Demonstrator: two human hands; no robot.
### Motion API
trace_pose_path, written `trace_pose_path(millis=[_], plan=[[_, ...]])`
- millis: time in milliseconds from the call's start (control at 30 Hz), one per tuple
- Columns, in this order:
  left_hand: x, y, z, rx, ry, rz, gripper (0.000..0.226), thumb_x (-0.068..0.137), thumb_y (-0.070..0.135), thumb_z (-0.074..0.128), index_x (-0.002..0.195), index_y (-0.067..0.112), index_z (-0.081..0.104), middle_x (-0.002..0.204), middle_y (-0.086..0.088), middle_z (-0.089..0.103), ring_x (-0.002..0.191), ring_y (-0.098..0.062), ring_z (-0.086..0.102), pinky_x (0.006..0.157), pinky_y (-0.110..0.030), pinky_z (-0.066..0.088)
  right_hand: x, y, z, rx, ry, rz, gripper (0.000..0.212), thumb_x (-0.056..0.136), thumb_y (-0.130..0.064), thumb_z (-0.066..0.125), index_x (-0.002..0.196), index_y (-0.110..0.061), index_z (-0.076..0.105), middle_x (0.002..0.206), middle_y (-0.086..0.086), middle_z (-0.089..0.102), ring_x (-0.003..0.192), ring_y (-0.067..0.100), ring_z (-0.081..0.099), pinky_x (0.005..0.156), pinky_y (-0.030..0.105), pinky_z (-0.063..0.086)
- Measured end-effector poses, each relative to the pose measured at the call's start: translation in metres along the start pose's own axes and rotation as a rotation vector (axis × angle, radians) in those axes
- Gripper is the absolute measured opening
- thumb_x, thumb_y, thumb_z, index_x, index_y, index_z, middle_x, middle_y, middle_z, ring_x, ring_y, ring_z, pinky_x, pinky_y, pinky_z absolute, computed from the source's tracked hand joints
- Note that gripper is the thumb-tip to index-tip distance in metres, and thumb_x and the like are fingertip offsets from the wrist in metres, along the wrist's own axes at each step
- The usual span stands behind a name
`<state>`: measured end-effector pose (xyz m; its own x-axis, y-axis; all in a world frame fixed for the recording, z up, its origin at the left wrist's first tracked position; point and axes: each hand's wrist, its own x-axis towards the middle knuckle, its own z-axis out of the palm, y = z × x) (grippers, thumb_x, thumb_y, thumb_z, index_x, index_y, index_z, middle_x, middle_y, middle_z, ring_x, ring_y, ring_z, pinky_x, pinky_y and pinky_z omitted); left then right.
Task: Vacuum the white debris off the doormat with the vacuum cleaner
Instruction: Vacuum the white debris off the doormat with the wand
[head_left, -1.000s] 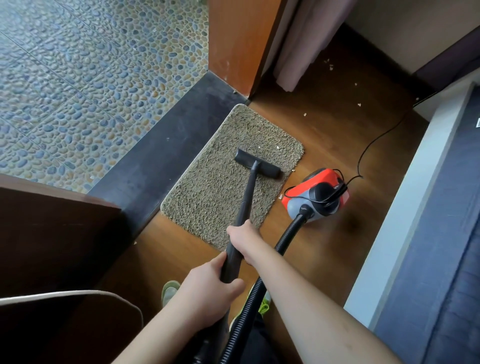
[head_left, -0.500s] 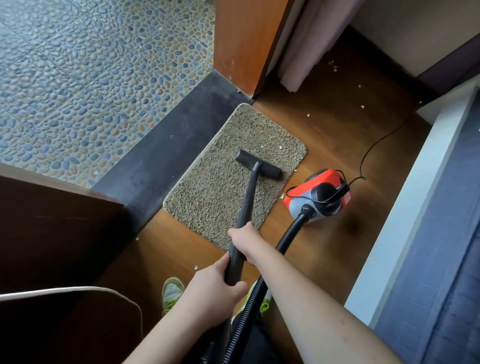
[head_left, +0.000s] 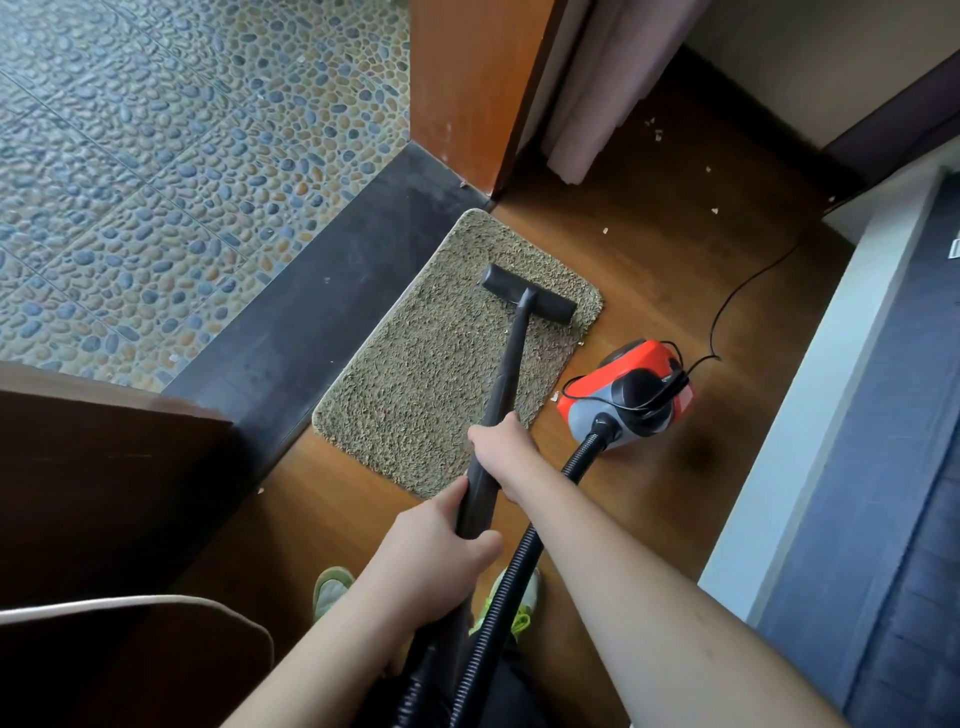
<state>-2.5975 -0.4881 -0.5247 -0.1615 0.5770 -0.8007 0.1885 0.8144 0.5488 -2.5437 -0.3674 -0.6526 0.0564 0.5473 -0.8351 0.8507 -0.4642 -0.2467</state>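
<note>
Doormat: a rectangular beige shag doormat (head_left: 441, 374) lies on the brown wood floor (head_left: 675, 291), long axis from 7 to 1 o'clock.
Vacuum head: a flat black nozzle (head_left: 529, 301) sits on the mat's far right corner, at 1 o'clock from the hands.
Hands: the right hand (head_left: 501, 449) grips the black rigid tube (head_left: 506, 384) higher up, nearer the nozzle; the left hand (head_left: 441, 561) grips it lower.
Canister: a red and grey vacuum cleaner (head_left: 628, 395) stands just right of the mat.
Debris: white flecks (head_left: 576, 344) lie near the mat's right edge.
</note>
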Motion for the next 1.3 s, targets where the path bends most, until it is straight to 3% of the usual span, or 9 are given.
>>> trace_pose_path(millis=[233,300,367,467,567,667,800,1033,1300], plan=[[0.044,0.029,-0.001,-0.036,-0.036,-0.020,0.028,0.081,0.026,0.058,0.106,0.029,0.046,0.081,-0.013,0.072,0.060,-0.032,0.070,0.059,-0.043,0.061,0.031,-0.020,-0.022,0.105,0.013,0.042,0.052,0.089,-0.023,0.058,0.137,-0.008,0.044,0.125,0.015,0.058,0.106,0.034,0.060,0.081,0.036,0.054],[0.051,0.037,-0.001,-0.057,-0.053,-0.031,0.036,0.082,0.025,0.058,0.117,0.028,0.050,0.082,-0.014,0.071,0.057,-0.032,0.070,0.055,-0.041,0.061,0.038,-0.023,-0.028,0.114,0.015,0.050,0.051,0.089,-0.022,0.057,0.136,-0.008,0.043,0.127,0.015,0.057,0.108,0.034,0.059,0.067,0.031,0.050],[0.057,0.042,-0.001,-0.050,-0.044,-0.024,0.029,0.082,0.025,0.059,0.108,0.028,0.048,0.083,-0.014,0.072,0.057,-0.032,0.070,0.056,-0.041,0.061,0.045,-0.026,-0.034,0.098,0.013,0.056,0.051,0.090,-0.021,0.055,0.137,-0.009,0.042,0.129,0.014,0.056,0.109,0.033,0.059,0.059,0.027,0.042],[0.061,0.049,0.000,-0.041,-0.043,-0.027,0.027,0.081,0.026,0.059,0.102,0.029,0.042,0.084,-0.015,0.071,0.057,-0.033,0.070,0.056,-0.044,0.060,0.052,-0.028,-0.040,0.091,0.004,0.067,0.051,0.090,-0.020,0.054,0.139,-0.009,0.041,0.131,0.014,0.056,0.109,0.033,0.059,0.068,0.031,0.043],[0.063,0.055,0.000,-0.049,-0.066,-0.048,0.043,0.083,0.025,0.059,0.124,0.031,0.047,0.086,-0.012,0.070,0.056,-0.032,0.071,0.053,-0.039,0.060,0.054,-0.028,-0.044,0.102,-0.006,0.060,0.055,0.090,-0.021,0.054,0.142,-0.009,0.039,0.129,0.013,0.056,0.107,0.032,0.059,0.071,0.031,0.043],[0.067,0.061,-0.001,0.034,-0.049,-0.019,0.035,0.083,0.027,0.059,0.116,0.031,0.049,0.084,-0.009,0.071,0.063,-0.030,0.071,0.062,-0.041,0.061,0.058,-0.028,-0.047,0.165,-0.014,0.042,0.052,0.090,-0.022,0.054,0.139,-0.009,0.043,0.123,0.013,0.058,0.101,0.031,0.060,0.070,0.030,0.044],[0.070,0.072,-0.002,0.093,-0.032,0.011,0.033,0.081,0.030,0.061,0.112,0.028,0.051,0.084,-0.008,0.070,0.073,-0.029,0.070,0.072,-0.044,0.060,0.062,-0.031,-0.058,0.222,-0.035,0.037,0.045,0.090,-0.021,0.053,0.133,-0.008,0.048,0.115,0.014,0.061,0.090,0.029,0.059,0.054,0.026,0.037],[0.075,0.085,0.000,0.094,-0.033,0.038,0.040,0.082,0.028,0.061,0.122,0.023,0.055,0.080,-0.008,0.070,0.074,-0.029,0.070,0.073,-0.043,0.060,0.068,-0.036,-0.076,0.241,-0.002,0.029,0.045,0.087,-0.020,0.053,0.129,-0.005,0.049,0.119,0.018,0.061,0.098,0.033,0.062,0.068,0.032,0.045],[0.087,0.082,0.009,0.078,-0.020,0.027,0.027,0.081,0.030,0.061,0.106,0.027,0.051,0.088,-0.009,0.069,0.076,-0.031,0.070,0.073,-0.045,0.060,0.065,-0.038,-0.075,0.227,-0.049,0.036,0.043,0.088,-0.020,0.053,0.129,-0.005,0.051,0.111,0.015,0.062,0.085,0.029,0.059,0.059,0.028,0.044]])
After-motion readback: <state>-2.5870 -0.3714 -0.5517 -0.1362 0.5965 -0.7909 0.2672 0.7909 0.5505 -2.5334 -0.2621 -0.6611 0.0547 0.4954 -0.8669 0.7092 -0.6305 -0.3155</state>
